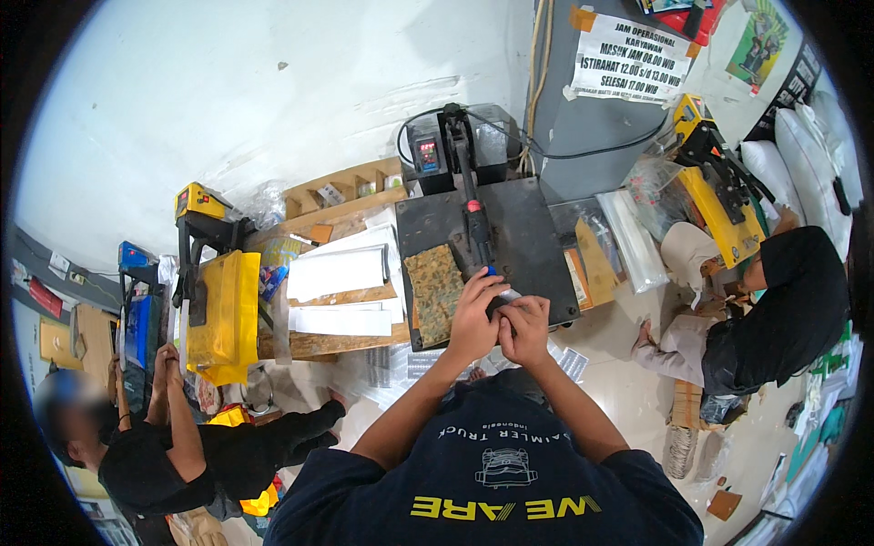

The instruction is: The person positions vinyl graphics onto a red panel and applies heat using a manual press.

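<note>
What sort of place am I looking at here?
Probably a small printing workshop with heat presses. It shows in the black lever press with its lit red display, the yellow press on the left, and the white sheets stacked on a wooden table.

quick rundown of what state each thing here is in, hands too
left hand, fingers bent at the handle's lower end, grip unclear
right hand, fingers curled, against the left hand
press handle, slanting toward the person
display, lit red
patterned slab, lying flat on the black press
white sheets, overlapping
clear plastic bundle, lying down
</note>
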Available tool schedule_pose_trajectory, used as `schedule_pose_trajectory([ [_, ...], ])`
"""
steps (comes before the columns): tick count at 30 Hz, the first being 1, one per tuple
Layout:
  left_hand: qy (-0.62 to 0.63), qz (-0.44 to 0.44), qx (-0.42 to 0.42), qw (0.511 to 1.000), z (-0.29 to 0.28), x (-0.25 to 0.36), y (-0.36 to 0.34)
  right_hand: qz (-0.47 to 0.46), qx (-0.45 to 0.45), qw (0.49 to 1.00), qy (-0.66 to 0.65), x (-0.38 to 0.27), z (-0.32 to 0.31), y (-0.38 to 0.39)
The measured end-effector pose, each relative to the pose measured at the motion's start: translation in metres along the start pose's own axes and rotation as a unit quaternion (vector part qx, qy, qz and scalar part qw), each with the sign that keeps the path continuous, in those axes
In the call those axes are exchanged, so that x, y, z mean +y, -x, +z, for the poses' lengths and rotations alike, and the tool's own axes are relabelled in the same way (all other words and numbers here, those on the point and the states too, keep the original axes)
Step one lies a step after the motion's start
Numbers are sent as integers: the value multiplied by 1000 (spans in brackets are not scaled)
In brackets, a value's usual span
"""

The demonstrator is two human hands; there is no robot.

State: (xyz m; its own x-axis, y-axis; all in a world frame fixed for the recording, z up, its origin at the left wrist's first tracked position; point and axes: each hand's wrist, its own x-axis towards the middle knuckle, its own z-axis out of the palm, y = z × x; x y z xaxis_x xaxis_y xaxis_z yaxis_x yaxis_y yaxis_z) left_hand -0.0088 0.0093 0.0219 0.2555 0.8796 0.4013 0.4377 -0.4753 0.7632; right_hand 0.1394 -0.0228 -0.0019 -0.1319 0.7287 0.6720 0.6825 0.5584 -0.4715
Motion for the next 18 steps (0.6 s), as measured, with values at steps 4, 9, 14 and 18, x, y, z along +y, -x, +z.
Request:
schedule_pose_trajectory([
  [4, 6, -4, 0, 1000, 0, -2, 2, 2, -1, 1000, 11, -1, 1, 1],
  [9, 19, -9, -3, 1000, 1, -4, 3, 8, -10, 1000, 19, -3, 1, 0],
  [14, 43, -12, -4, 999, 3, -14, 5, -5, -68, 995, 73, -4, 0, 6],
  [18, -15, 29, -90, 995, -16, -33, -10, 2, -163, 980, 112, -27, -7, -21],
])
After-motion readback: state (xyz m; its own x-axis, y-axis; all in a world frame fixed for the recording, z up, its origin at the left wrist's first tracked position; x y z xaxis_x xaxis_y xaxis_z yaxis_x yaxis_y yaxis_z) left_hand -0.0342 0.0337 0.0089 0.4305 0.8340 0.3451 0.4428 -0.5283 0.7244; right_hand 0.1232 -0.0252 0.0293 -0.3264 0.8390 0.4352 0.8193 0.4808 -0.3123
